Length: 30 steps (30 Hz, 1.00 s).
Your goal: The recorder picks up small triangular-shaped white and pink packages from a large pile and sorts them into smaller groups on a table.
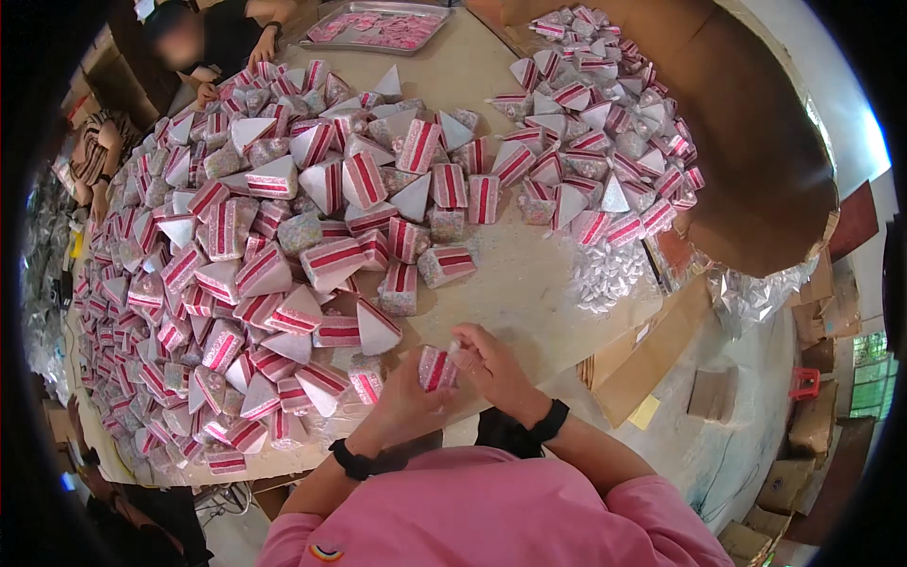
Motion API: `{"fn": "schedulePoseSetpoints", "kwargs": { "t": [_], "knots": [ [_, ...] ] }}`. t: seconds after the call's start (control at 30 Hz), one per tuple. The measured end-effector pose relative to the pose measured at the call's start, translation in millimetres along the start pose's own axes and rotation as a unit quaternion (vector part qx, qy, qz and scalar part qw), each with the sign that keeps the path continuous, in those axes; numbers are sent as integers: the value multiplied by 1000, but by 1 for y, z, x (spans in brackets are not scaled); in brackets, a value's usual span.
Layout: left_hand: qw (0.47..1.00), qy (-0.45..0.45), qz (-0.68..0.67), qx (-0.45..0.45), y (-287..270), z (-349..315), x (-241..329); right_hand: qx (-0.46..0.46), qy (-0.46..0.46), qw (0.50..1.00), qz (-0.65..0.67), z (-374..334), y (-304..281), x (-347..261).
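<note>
My left hand point(404, 404) is wrapped round a toy cake slice point(437, 369) with white sides and pink-red layers, held over the table's near edge. My right hand point(496, 370) is close against the slice's upper right corner. Its thumb and forefinger are pinched on a small whitish piece too small to make out clearly. Just left of my hands begins a broad heap of similar cake slices point(333, 262), some with speckled, glittery backs. A small pile of silvery-white pieces point(609, 276) lies on the table to the right.
More slices point(605, 123) spill by a big open cardboard box point(756, 142) at the far right. A metal tray point(430, 21) of flat pink pieces stands at the back. Other people sit along the far left. Cardboard point(652, 350) leans beside the table, and a red stool point(805, 384) stands beyond.
</note>
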<state>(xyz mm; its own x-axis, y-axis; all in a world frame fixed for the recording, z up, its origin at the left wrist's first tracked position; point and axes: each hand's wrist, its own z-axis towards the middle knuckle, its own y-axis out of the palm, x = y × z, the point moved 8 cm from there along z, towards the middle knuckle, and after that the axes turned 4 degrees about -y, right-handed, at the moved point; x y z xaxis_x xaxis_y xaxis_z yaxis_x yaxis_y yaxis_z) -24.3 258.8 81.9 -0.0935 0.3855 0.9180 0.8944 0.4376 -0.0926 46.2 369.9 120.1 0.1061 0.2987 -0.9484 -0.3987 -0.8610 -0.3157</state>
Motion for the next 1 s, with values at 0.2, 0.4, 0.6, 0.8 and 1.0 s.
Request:
{"fn": "schedulePoseSetpoints", "kwargs": {
  "t": [0.2,0.4,0.6,0.8,1.0],
  "knots": [
    [973,9,227,-24,44,12,20,-191,25,963,-191,-12,-22,38],
    [991,-35,82,-100,97,43,37,-240,29,970,40,-15,-90,43],
    [987,-42,-114,-105,150,82,67,-248,225,868,367,-3,-147,85],
    [961,-66,-267,12,154,102,33,-54,88,982,156,46,-271,112],
    [924,-96,-369,26,157,104,42,8,-105,928,-357,99,-305,103]
  ]
}}
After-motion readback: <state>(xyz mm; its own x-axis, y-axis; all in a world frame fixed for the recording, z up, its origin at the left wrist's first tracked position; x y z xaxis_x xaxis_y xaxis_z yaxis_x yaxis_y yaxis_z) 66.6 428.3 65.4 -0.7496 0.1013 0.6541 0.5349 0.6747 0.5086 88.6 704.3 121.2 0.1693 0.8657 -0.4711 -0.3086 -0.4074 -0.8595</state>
